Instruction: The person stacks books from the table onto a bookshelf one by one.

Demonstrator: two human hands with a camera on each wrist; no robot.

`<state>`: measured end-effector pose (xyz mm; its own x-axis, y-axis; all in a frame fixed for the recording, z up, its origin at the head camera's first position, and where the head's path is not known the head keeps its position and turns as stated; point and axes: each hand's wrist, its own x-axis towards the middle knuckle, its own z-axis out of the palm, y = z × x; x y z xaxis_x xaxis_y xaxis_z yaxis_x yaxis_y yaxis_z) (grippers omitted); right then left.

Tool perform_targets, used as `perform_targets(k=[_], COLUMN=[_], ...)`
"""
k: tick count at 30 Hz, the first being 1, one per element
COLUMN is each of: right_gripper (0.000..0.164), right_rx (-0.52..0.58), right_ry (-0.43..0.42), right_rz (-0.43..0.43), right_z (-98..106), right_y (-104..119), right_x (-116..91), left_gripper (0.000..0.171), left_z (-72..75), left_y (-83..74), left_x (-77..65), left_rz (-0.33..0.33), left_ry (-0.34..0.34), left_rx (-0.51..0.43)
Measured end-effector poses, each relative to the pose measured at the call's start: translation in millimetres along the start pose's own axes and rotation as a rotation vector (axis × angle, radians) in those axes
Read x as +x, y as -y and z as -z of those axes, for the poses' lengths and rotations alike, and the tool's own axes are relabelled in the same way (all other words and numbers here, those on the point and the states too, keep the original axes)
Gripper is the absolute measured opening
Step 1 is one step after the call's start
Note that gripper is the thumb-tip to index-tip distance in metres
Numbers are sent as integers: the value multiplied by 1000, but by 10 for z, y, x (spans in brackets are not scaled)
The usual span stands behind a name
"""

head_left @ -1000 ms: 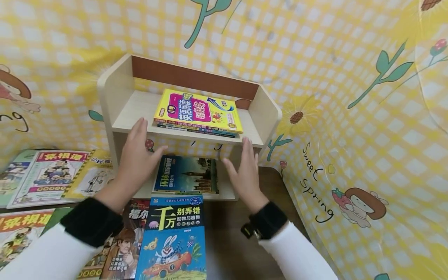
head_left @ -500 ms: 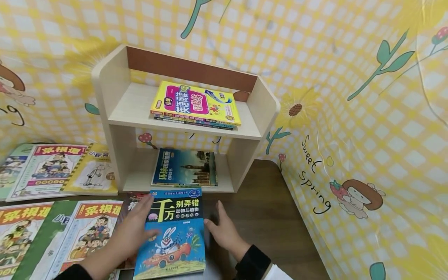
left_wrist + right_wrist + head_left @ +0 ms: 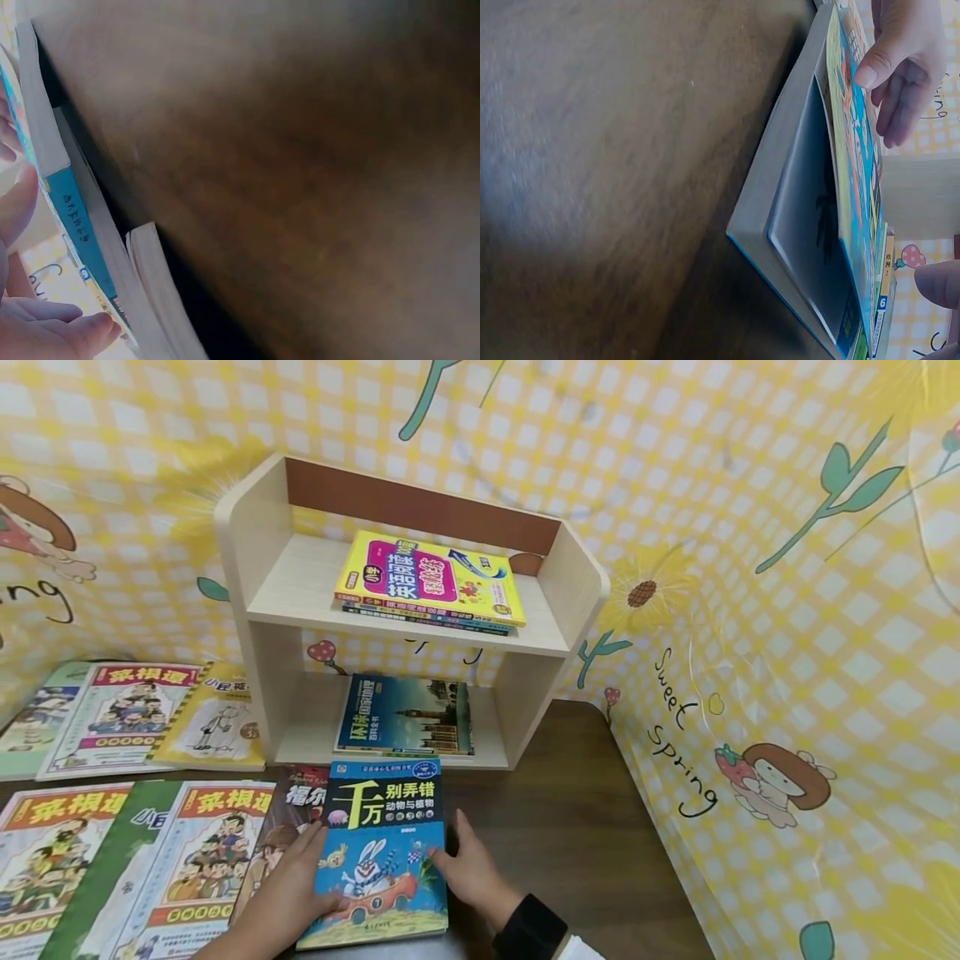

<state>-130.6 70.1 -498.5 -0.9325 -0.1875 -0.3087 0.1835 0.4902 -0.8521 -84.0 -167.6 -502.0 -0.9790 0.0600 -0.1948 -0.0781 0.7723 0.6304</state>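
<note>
A blue children's paperback (image 3: 382, 852) with a rabbit in a car on its cover lies in front of the shelf, on other books. My left hand (image 3: 288, 889) is at its left edge, thumb over the cover and fingers loosely extended. At the right edge is my right hand (image 3: 480, 872), fingers relaxed and pointing forward. The right wrist view shows the paperback's cover (image 3: 855, 142) lifted a little from the pages, with my left hand (image 3: 907, 67) close above it. In the left wrist view, its blue spine (image 3: 75, 225) runs beside my left fingers (image 3: 82, 330).
A pale two-tier bookshelf (image 3: 258, 552) stands behind. Its upper tier bears a yellow-topped book stack (image 3: 435, 581); a dark blue book (image 3: 405, 714) tops the lower pile. Several comic books (image 3: 202, 868) lie to the left. Brown tabletop (image 3: 585, 827) shows at right, beside a checked cloth wall (image 3: 750, 693).
Both hands have come down from the upper shelf to the sides of the blue paperback. The left thumb has moved lower over its cover.
</note>
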Motion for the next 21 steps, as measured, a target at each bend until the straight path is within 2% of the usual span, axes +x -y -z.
perform_targets(k=[4,11,18,21], right_gripper=[80,80,86,87], right_rx=[15,18,26,30], right_ry=[3,0,-19,-36], right_rz=[-17,-60,-48,-40], right_z=[-26,-32,-43,-56], right_y=[-15,11,-17,-26], right_x=[-32,-89,-105,-97], left_gripper=[108,114,117,118], left_z=[-19,-34,-38,-19], left_y=[3,4,-7,-19], left_x=[3,18,-1,-26], left_rz=[33,69,106,127], left_ry=[-9,-83,-100,-83], left_rx=[-11,-28,-26,-25])
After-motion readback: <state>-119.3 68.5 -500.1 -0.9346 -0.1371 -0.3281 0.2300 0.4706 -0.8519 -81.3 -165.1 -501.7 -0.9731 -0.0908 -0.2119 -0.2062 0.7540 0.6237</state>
